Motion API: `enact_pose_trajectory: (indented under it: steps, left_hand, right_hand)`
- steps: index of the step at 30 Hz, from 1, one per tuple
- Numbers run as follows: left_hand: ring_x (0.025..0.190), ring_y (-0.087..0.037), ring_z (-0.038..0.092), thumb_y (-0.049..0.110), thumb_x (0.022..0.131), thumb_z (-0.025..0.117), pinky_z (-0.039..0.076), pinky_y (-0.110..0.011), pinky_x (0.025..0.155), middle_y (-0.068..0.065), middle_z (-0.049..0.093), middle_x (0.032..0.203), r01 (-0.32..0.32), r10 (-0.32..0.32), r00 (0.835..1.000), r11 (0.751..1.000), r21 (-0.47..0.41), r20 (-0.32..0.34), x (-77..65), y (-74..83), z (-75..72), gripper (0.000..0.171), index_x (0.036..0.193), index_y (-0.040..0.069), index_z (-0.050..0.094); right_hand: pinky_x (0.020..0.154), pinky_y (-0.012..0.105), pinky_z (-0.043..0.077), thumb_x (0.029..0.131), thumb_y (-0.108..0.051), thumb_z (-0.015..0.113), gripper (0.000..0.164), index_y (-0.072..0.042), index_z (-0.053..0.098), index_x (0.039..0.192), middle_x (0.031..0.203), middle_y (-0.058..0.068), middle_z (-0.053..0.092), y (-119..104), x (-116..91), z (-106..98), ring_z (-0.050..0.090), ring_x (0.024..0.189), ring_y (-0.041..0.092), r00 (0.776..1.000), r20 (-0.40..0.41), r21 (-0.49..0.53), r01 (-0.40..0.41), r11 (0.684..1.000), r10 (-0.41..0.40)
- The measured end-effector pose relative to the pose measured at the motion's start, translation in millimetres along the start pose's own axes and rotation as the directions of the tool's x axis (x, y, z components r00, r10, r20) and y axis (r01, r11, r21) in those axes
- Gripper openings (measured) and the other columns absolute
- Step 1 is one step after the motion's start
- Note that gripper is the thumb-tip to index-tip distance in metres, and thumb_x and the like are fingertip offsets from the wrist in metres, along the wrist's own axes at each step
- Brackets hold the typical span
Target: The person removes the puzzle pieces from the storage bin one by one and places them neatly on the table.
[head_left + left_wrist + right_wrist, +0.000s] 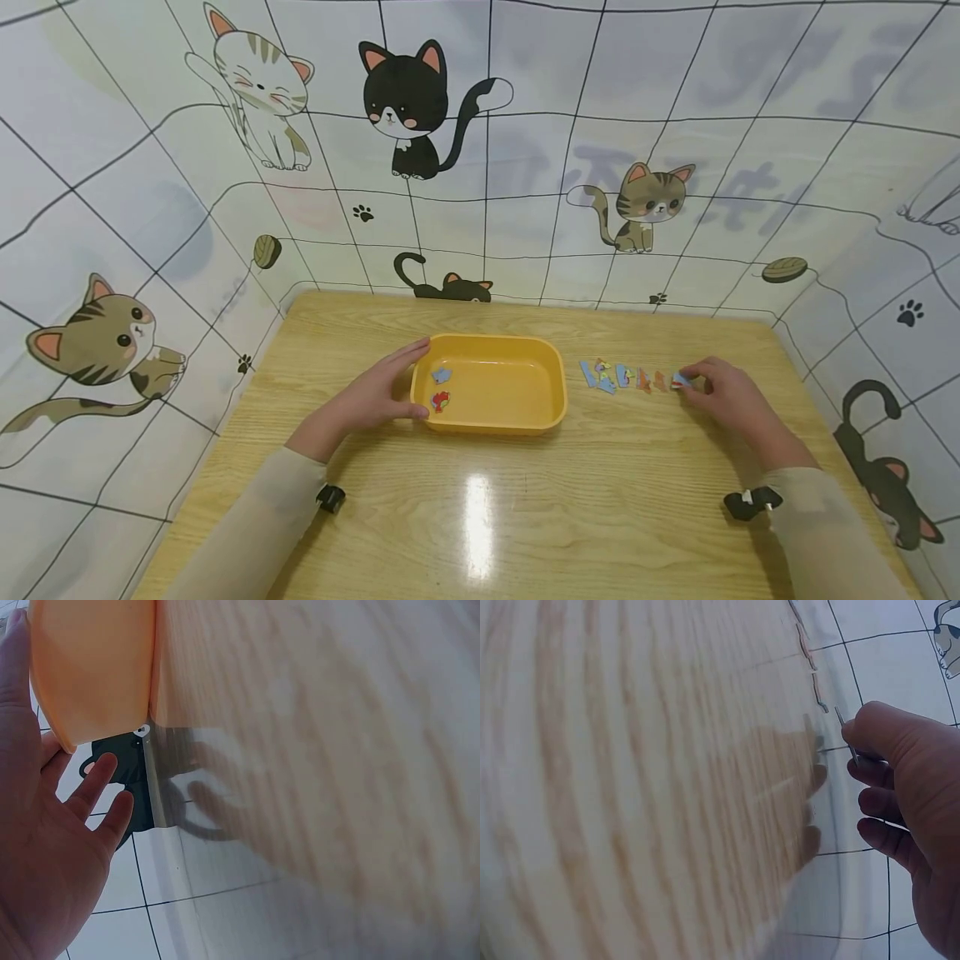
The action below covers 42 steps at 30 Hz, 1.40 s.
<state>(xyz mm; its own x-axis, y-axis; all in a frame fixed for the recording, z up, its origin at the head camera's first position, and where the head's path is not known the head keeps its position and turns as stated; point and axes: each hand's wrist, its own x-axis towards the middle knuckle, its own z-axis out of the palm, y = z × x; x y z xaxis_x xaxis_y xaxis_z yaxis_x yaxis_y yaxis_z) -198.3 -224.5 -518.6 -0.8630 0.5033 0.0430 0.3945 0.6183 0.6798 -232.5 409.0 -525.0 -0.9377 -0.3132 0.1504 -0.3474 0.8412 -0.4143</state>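
Note:
My left hand (pixel 382 392) grips the left end of a yellow plastic tray (pixel 495 429), thumb at the near corner and fingers at the far one. In the left wrist view the tray (pixel 94 667) lies between thumb and index finger, the other fingers spread below. A blue puzzle piece (pixel 441 376) and a red one (pixel 440 402) lie inside the tray, near its left wall. My right hand (pixel 723 396) pinches a thin blue, white and red puzzle piece (pixel 679 381) between thumb and index finger. The right wrist view shows this piece (pixel 847 739) edge-on, tilted.
Between the tray and my right hand, several flat puzzle pieces (pixel 606 383) form a loose row, with orange ones (pixel 643 380) at its right end. The wooden table (pixel 585 508) meets a cat-patterned cloth backdrop (pixel 525 167) at the back and sides.

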Motion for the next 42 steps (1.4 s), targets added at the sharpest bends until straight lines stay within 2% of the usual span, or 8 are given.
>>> enact_pose_trajectory:
  steps: [17, 26, 34, 42]
  left_hand:
    - [0.169, -0.026, 0.019, 0.044, 0.087, 0.096, 0.020, -0.056, 0.135, 0.011, 0.020, 0.183, -0.001, 0.001, 1.000, 1.000, -0.012, -0.003, 0.3, -0.5, -0.4, 0.112, 0.175, 0.013, 0.034]
    - [0.169, -0.025, 0.018, 0.047, 0.087, 0.095, 0.020, -0.055, 0.136, 0.012, 0.020, 0.183, 0.001, -0.001, 1.000, 1.000, -0.012, 0.000, 0.8, -0.4, -0.3, 0.112, 0.175, 0.013, 0.034]
    - [0.169, -0.025, 0.019, 0.044, 0.088, 0.095, 0.019, -0.056, 0.136, 0.012, 0.019, 0.183, 0.005, -0.005, 1.000, 1.000, -0.004, 0.000, 0.5, 0.1, 0.6, 0.111, 0.175, 0.013, 0.034]
    - [0.169, -0.026, 0.020, 0.044, 0.087, 0.096, 0.020, -0.057, 0.135, 0.011, 0.020, 0.183, 0.001, -0.001, 1.000, 1.000, 0.005, -0.003, 0.9, -0.5, 0.7, 0.112, 0.175, 0.015, 0.034]
  right_hand:
    - [0.067, 0.036, 0.044, 0.096, -0.009, 0.083, 0.026, 0.002, 0.078, 0.118, 0.104, 0.012, 0.069, 3, 7, 7, 0.054, 0.079, 0.018, 1.000, 0.003, -0.005, 0.015, 1.000, -0.015]
    - [0.067, 0.031, 0.049, 0.093, -0.003, 0.086, 0.024, 0.001, 0.079, 0.116, 0.105, 0.011, 0.070, 8, 7, 11, 0.058, 0.081, 0.016, 0.998, -0.042, 0.047, 0.047, 0.998, -0.045]
    - [0.073, 0.031, 0.051, 0.097, -0.006, 0.083, 0.027, 0.002, 0.077, 0.123, 0.117, 0.019, 0.070, 1, 6, 7, 0.062, 0.091, 0.024, 0.999, 0.031, 0.118, -0.044, 0.992, 0.041]
    - [0.070, 0.029, 0.050, 0.101, -0.012, 0.081, 0.032, 0.002, 0.074, 0.129, 0.115, 0.018, 0.069, -2, 5, 5, 0.059, 0.091, 0.020, 0.996, 0.026, 0.171, -0.083, 0.982, 0.080]
